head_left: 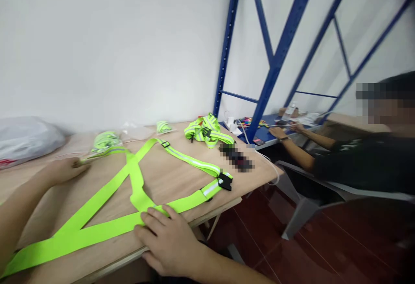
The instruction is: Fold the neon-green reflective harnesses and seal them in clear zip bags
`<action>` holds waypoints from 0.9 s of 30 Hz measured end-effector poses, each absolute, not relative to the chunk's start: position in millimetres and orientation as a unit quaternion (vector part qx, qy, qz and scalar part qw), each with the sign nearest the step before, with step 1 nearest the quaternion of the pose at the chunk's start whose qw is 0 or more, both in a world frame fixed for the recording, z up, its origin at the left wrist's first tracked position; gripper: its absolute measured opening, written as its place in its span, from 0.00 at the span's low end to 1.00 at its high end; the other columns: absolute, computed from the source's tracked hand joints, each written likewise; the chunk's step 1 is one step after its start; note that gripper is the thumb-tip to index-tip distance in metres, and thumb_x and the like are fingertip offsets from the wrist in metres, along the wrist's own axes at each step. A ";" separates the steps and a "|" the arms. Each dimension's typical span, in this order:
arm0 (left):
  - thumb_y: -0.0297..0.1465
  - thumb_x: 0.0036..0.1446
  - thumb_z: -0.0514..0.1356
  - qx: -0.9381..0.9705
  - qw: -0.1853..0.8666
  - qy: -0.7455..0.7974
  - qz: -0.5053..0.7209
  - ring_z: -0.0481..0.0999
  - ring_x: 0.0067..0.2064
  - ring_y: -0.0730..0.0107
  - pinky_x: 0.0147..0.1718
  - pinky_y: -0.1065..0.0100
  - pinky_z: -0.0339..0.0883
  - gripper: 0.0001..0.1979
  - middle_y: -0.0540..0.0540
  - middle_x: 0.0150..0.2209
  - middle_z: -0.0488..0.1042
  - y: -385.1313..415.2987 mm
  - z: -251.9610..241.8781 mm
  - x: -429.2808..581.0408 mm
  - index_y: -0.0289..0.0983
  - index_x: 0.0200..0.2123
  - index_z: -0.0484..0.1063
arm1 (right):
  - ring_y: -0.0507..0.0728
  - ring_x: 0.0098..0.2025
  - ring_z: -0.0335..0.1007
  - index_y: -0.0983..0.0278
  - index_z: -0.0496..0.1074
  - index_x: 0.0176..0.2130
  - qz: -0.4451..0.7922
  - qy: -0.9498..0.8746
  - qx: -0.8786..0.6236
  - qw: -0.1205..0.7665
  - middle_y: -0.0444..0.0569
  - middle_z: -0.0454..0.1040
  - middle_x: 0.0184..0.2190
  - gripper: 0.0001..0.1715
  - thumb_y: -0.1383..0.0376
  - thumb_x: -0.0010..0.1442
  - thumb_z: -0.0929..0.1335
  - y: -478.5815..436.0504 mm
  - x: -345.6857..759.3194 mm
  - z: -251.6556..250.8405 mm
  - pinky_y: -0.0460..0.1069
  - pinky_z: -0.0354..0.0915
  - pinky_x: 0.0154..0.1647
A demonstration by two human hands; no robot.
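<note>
Pale wooden tabletop [175, 180] supports the neon-green webbing harness [100, 230] with silver stripes, spread out; left hand [68, 170] pinches its far-left strap, fingers narrowed; right hand [171, 240] lies on its near strap, fingers slightly spread, grip indeterminable; beyond the harness: tangled neon-green reflective bundle [207, 130], then blue steel rack [275, 64].

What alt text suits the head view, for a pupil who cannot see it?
A neon-green strap harness lies spread on a wooden table, the camera wearer's right hand resting on its lower band and left hand at an upper strap. Behind lies a bundle of similar straps; at right, another person sits at a blue table.
</note>
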State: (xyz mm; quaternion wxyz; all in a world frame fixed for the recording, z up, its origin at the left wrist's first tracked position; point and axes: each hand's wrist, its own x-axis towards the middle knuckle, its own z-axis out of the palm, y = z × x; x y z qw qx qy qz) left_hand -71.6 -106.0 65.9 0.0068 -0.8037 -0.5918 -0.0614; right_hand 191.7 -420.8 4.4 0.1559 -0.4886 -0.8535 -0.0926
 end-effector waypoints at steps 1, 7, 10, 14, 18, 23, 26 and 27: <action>0.39 0.62 0.61 -0.814 0.003 -0.581 -0.025 0.77 0.36 0.63 0.34 0.67 0.69 0.15 0.47 0.31 0.77 -99.6 68.9 -68.9 0.31 0.33 0.76 | 0.60 0.67 0.55 0.64 0.62 0.60 -0.079 -0.854 -0.489 0.162 0.52 0.66 0.63 0.25 0.55 0.69 0.62 -420.3 191.5 3.2 0.58 0.56 0.66; 0.42 0.65 0.48 -0.846 0.042 -0.531 0.000 0.77 0.38 0.56 0.36 0.65 0.65 0.22 0.38 0.38 0.79 -93.7 83.8 -60.0 0.30 0.45 0.72 | 0.62 0.68 0.54 0.63 0.60 0.64 -0.028 -0.853 -0.487 0.186 0.55 0.64 0.65 0.28 0.57 0.68 0.63 -416.9 190.3 -2.5 0.62 0.52 0.68; 0.37 0.65 0.47 -0.866 0.064 -0.495 -0.036 0.74 0.52 0.52 0.47 0.60 0.65 0.23 0.33 0.55 0.73 -100.0 79.1 -38.1 0.30 0.57 0.66 | 0.64 0.68 0.54 0.63 0.60 0.64 -0.022 -0.854 -0.487 0.182 0.56 0.64 0.66 0.28 0.57 0.69 0.62 -416.0 189.6 -4.2 0.62 0.52 0.68; 0.29 0.64 0.47 -0.904 0.075 -0.419 -0.046 0.58 0.68 0.53 0.62 0.54 0.54 0.29 0.41 0.69 0.57 -106.8 58.6 -2.1 0.40 0.68 0.55 | 0.64 0.67 0.56 0.63 0.61 0.64 -0.028 -0.855 -0.485 0.182 0.56 0.64 0.66 0.29 0.56 0.69 0.62 -415.1 189.7 -6.1 0.62 0.54 0.67; 0.31 0.64 0.49 -0.937 0.081 -0.341 0.004 0.50 0.71 0.50 0.67 0.42 0.41 0.28 0.41 0.71 0.55 -107.1 34.7 11.0 0.41 0.67 0.59 | 0.64 0.67 0.57 0.62 0.61 0.65 -0.035 -0.855 -0.484 0.184 0.55 0.64 0.66 0.29 0.56 0.69 0.62 -414.8 190.1 -8.8 0.62 0.54 0.67; 0.37 0.70 0.41 -0.931 0.051 -0.362 0.018 0.52 0.71 0.53 0.67 0.44 0.42 0.27 0.41 0.69 0.60 -104.6 16.6 -0.3 0.40 0.67 0.60 | 0.64 0.67 0.57 0.63 0.61 0.65 -0.041 -0.856 -0.479 0.188 0.55 0.64 0.66 0.28 0.56 0.70 0.62 -413.5 189.4 -13.9 0.62 0.53 0.67; 0.40 0.70 0.39 -0.920 0.030 -0.390 0.014 0.45 0.72 0.46 0.66 0.34 0.36 0.28 0.42 0.70 0.58 -102.2 13.2 -2.5 0.42 0.69 0.57 | 0.64 0.66 0.58 0.62 0.63 0.64 -0.045 -0.855 -0.480 0.192 0.55 0.65 0.65 0.28 0.56 0.69 0.62 -412.4 189.1 -15.6 0.61 0.54 0.66; 0.40 0.70 0.39 -0.917 0.023 -0.399 0.011 0.43 0.73 0.43 0.64 0.31 0.34 0.28 0.42 0.70 0.57 -100.9 12.7 -1.8 0.43 0.69 0.57 | 0.64 0.66 0.59 0.62 0.63 0.63 -0.046 -0.853 -0.483 0.193 0.55 0.65 0.65 0.27 0.56 0.69 0.62 -412.3 189.1 -15.5 0.61 0.54 0.65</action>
